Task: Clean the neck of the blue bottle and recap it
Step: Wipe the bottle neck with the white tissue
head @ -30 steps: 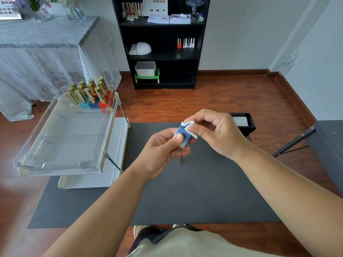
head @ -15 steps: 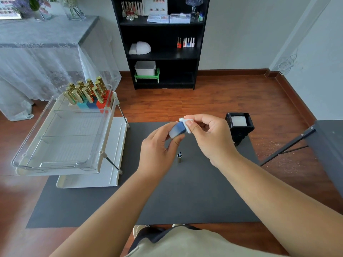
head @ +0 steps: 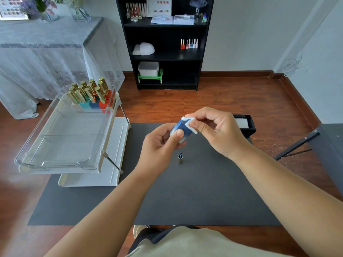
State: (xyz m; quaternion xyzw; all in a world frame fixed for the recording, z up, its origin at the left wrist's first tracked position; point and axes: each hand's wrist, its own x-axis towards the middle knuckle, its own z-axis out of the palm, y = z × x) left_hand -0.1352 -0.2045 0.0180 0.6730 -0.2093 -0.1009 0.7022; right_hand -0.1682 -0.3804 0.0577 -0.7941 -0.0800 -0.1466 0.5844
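It looked like a home nail salon — gold-capped polish bottles point(head: 89, 93) stood in a clear tray point(head: 61, 138), more polish bottles point(head: 189, 43) and a white nail lamp point(head: 145, 49) sat on a black bookshelf point(head: 167, 56), beside a lace-draped table point(head: 46, 58).

Bare forearms, no sleeves; beige top point(head: 185, 242); dark trousers point(head: 148, 236); light shoe point(head: 139, 229).

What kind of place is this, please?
Probably a small nail salon or home nail studio: gold-capped polish bottles in a clear tray, a white nail lamp and more polish bottles on the black shelf.
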